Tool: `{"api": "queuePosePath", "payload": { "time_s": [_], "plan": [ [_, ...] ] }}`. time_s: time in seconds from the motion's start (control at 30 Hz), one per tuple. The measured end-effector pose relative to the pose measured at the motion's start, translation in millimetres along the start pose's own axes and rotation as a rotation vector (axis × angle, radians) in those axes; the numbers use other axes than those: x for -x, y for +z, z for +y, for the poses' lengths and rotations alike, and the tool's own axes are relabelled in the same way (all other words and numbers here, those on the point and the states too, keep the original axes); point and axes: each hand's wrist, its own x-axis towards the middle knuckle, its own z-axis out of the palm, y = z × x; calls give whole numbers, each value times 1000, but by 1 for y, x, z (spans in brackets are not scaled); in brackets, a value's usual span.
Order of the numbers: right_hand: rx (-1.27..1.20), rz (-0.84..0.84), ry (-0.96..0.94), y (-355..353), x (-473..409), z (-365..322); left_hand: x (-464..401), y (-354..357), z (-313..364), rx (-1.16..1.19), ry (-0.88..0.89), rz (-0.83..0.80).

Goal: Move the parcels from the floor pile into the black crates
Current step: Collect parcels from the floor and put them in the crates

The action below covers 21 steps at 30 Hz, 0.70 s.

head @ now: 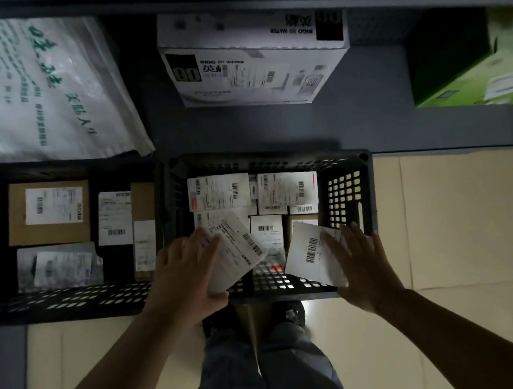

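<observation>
Head cam, looking straight down. Both hands are over the near end of the right crate point(347, 183), each w/ one flat white parcel.

Left hand point(184, 274): thumb under the near edge, fingers spread flat on top of the left parcel point(236, 255). That's a clamp on the near-left corner, so the far end w/ the barcode sticks out free over the crate. Parcel sits tilted and above the crate's near rim. Probably held at the corner so it can slide off the fingers into the gap.

Right hand point(364, 265): fingers nearly straight, laid across the right side of the right parcel point(312, 252). Can't tell if the thumb is hooked under, it's hidden. Reads more like a press or steady than a real grip. That parcel overlaps the near rim, tipped, label up.

Beyond both grips the crate is already packed w/ labelled boxes point(249, 195), labels up, in tight rows. Only spare room looks to be the near strip directly under the hands, which explains why both parcels are held there.

Left of the left hand: second crate point(68, 301) w/ a brown box point(49, 213) plus a few more parcels, looser fill. Floor pile isn't in view, so can't say how much is left.

Risk, imo: the tilted parcels could catch on the rim or ride up on the row behind.

Beyond the crates: water carton point(252, 65), white sack point(26, 90), green box point(476, 70).
</observation>
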Motion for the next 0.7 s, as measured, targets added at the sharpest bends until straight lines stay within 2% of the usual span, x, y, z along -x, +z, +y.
{"api": "queuePosePath", "payload": {
  "time_s": [0.13, 0.4, 0.53, 0.7],
  "plan": [
    [38, 13, -18, 12, -22, 0, -12, 17, -5, 33, -26, 5],
    [73, -76, -73, 59, -96, -15, -33, 73, -40, 78, -69, 43],
    [145, -41, -104, 91, -136, -21, -49, 97, -56, 90, -87, 55],
    [182, 6, -60, 132, -182, -24, -74, 129, -60, 51, 30, 85]
  ]
}}
